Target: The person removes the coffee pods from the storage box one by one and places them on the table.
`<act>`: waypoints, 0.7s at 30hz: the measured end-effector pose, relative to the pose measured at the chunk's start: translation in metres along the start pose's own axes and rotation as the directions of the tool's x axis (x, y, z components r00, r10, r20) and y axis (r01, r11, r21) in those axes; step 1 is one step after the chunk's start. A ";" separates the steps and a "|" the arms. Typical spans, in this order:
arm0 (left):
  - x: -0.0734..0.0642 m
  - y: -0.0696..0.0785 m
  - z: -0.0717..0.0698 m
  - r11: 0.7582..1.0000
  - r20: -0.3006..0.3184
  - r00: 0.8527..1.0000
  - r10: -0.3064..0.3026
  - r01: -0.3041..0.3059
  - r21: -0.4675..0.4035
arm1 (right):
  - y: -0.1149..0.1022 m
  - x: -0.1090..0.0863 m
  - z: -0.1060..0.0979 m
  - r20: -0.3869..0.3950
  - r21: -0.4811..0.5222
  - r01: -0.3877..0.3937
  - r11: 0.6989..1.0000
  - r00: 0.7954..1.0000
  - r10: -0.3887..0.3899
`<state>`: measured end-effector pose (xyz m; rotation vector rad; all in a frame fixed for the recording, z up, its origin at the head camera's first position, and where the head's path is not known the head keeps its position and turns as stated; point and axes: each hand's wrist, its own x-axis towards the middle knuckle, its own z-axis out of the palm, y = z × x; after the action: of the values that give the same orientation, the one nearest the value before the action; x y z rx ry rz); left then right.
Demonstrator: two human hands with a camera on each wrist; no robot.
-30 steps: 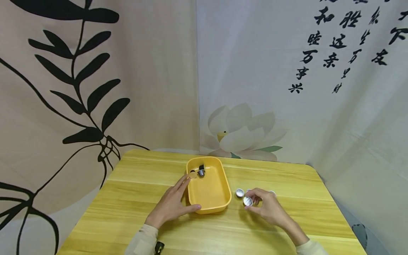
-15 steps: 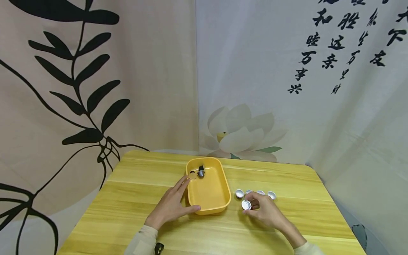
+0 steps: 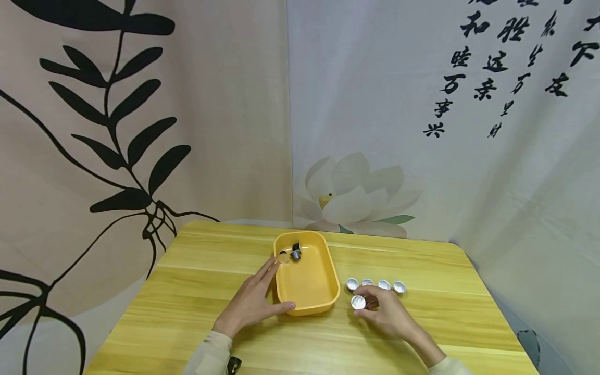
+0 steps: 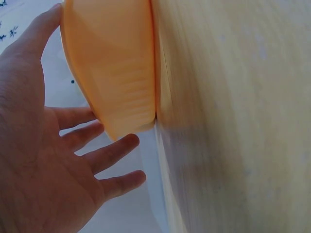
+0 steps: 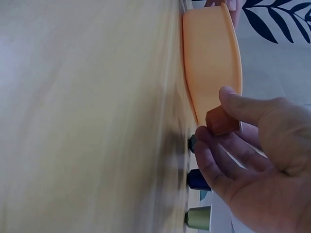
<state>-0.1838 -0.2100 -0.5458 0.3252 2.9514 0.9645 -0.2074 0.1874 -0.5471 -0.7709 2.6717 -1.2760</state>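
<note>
While the right hand [image 3: 389, 312] pinches a capsule [image 3: 358, 302] beside the tray [image 3: 307, 291], the left hand [image 3: 253, 304], spread, touches it. Slackening risks a drop.

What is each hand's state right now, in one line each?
Left hand: open, touching the yellow tray.
Right hand: closed, pinching an orange capsule.

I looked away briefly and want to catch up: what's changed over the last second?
The right hand has moved a little left and toward the person, bringing its capsule nearer the tray. The row of four behind it now shows more fully. Nothing was newly gripped or let go. The left hand stays on the tray, which hasn't moved.
</note>
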 end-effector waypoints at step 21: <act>0.000 -0.001 0.000 1.000 -0.004 1.000 0.008 -0.008 0.007 | -0.001 0.004 0.008 -0.042 0.015 -0.114 0.993 0.992 0.115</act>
<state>-0.1842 -0.2104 -0.5460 0.3366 2.9597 0.9573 -0.2078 0.1797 -0.5508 -0.5854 2.6948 -1.2937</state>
